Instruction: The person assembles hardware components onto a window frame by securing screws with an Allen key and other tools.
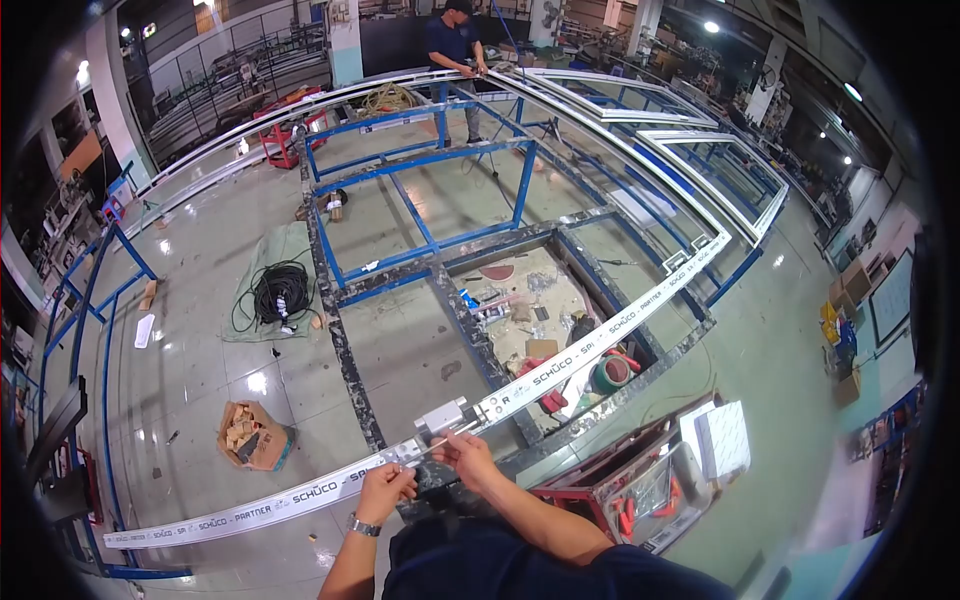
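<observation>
- A cardboard box (250,435) of wood offcuts sits on the floor left of the work frame (350,370). Beyond it a coil of black cable (280,292) lies on a green mat (262,250) off the frame's left edge.
- A long white profile (600,335) printed with lettering lies slantwise across the near edge of the work frame. Its left end juts well past the near left corner and its right end reaches past the right edge.
- The left hand (385,490), with a wristwatch (363,525) on its wrist, is at the profile's near side by the frame's near left corner. Its fingertips are pinched shut on the profile's edge.
- A small grey block (441,415) sits on top of the profile, just right of the left hand.
- The right hand (465,450) is just beside that block. Its fingers are curled tight and pinch a thin pale sliver (447,440) that points at the block; it is too small to tell what it is.
- Under the frame's middle opening, right of the hands, a roll of tape (612,372) lies among loose clutter on the floor.
- A red cart (630,490) stands off the near right corner.
- White window frames (715,165) lie on stands beyond the right edge.
- At the far end another person (455,40) in a dark shirt bends over a long white bar.
</observation>
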Tool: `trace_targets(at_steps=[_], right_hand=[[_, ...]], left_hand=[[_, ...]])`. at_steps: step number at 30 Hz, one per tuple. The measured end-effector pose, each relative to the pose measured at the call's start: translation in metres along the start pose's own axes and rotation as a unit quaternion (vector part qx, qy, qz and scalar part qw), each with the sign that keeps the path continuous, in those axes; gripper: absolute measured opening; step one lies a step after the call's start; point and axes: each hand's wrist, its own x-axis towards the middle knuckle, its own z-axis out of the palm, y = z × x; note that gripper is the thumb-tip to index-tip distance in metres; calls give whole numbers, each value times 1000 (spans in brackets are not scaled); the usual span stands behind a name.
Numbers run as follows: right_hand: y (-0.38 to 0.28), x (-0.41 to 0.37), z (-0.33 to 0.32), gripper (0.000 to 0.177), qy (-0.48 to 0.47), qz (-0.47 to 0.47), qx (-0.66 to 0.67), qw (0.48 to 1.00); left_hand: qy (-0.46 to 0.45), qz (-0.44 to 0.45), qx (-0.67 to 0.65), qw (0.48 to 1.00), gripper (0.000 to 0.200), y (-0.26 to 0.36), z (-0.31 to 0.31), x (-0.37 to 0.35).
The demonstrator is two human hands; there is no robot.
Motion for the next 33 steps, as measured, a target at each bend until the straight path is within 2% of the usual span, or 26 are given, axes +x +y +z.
trace_targets(at_steps=[1,2,5,8,11,14,17,19,20,23,24,27,30,31,33], right_hand=[[-1,0,0,26,2,-2,9,1000],[-2,1,0,20,20,9,-23,999],[-4,1,0,19,25,8,-40,999],[-3,2,-2,18,11,5,-32,999],[0,5,-5,19,-2,3,-28,1000],[3,5,-7,20,-11,4,0,1000],[6,8,-11,25,-29,3,17,999],[8,9,-13,26,-36,-1,23,999],[10,9,-14,26,-39,-3,26,999],[9,8,-12,23,-35,-9,27,999],[10,8,-12,23,-35,-10,30,999],[8,7,-11,23,-25,-10,28,999],[4,4,-8,22,5,-6,-9,1000],[3,6,-9,22,16,-8,-33,999],[3,9,-10,21,23,-14,-53,998]], left_hand=[[27,33,24,999,24,6,6,0],[88,105,155,978,20,12,9,-5],[149,224,296,916,17,0,6,0],[145,187,261,936,16,-5,9,1],[133,217,299,920,15,6,7,-3],[155,341,441,816,18,1,-2,5],[173,312,344,869,20,20,5,-6],[132,165,171,962,23,15,2,-5],[107,86,80,987,25,11,-1,-5],[24,-107,-71,991,29,-2,-11,7],[20,-129,-105,986,22,5,-8,6],[11,-82,-153,985,18,-2,-6,13],[98,77,34,992,16,10,8,6],[118,182,127,968,16,9,7,7],[151,375,307,861,18,12,6,8]])
